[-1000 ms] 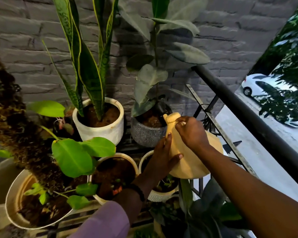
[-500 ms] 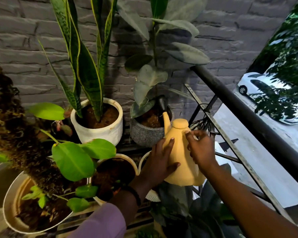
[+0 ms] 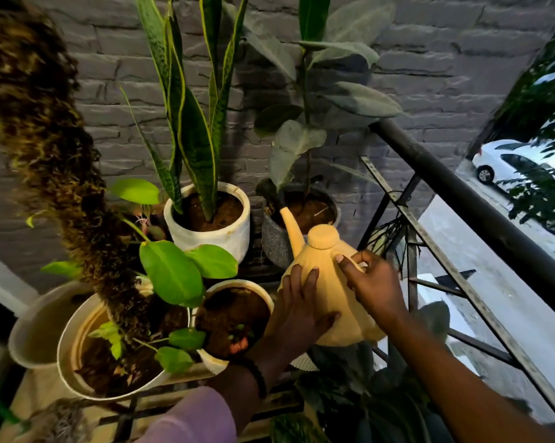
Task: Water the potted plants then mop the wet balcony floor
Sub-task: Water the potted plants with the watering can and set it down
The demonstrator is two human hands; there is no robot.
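Observation:
A yellow watering can [image 3: 325, 276] is held roughly upright, its spout pointing up and left over the grey speckled pot [image 3: 276, 241] with the broad-leaved plant. My left hand [image 3: 296, 310] presses flat against the can's left side. My right hand [image 3: 373, 287] grips its handle on the right. A white pot [image 3: 217, 235] with a tall snake plant stands left of the grey pot. In front are a small cream pot [image 3: 215, 361] of dark soil and a large cream pot [image 3: 68, 340] with a moss pole and green leaves.
A grey brick wall [image 3: 429, 59] closes the back. A dark metal railing [image 3: 480, 206] runs diagonally on the right, with a street and a white car [image 3: 506, 161] beyond. An empty cream pot [image 3: 30, 327] sits at the far left. Dark foliage [image 3: 365, 394] fills the area below the can.
The watering can has tipped back from a steep pour to nearly upright, and both hands have lowered with it.

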